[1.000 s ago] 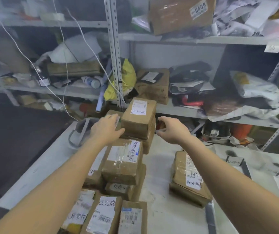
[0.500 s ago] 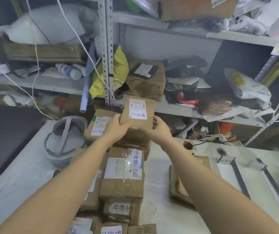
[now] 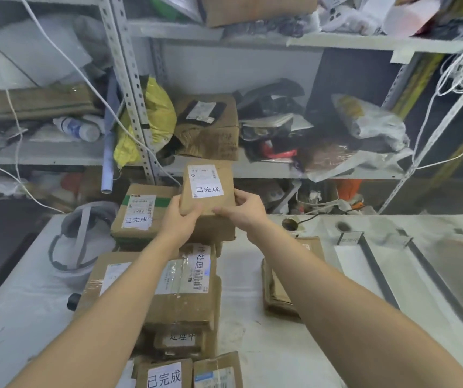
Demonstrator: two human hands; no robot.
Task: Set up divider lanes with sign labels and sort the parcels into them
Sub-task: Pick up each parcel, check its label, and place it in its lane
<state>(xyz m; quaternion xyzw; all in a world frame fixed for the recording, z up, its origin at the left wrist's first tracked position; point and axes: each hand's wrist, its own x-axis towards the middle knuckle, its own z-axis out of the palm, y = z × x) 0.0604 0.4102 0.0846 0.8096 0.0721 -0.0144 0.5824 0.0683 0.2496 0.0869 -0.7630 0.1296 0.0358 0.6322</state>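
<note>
Parcels crowd the left side of the white table, and both hands work at the far end of that pile. The left hand and right hand grip a small brown parcel between them. Their fingers curl round its left and right edges and the thumbs lie on its near face. Its white label, reading 已完成, faces the camera. It is held tilted up over another brown box at the back of the pile; whether the two touch I cannot tell.

Just left of it sits a green-taped parcel whose label carries the same words. Nearer, partly under the left forearm, lies a large taped parcel marked 待处理. More boxes lie nearer than that, among them a labelled box at the bottom edge. A white container with grey straps stands left of the pile.

On the right, a flat parcel lies alone, partly hidden by the right forearm. Farther right, a dark divider strip and a second strip run along the table. A small sign stands at the far end of the first.

Behind the table rises a metal shelf crammed with a yellow bag, a brown carton and a bottle. White cords hang at its right.
</note>
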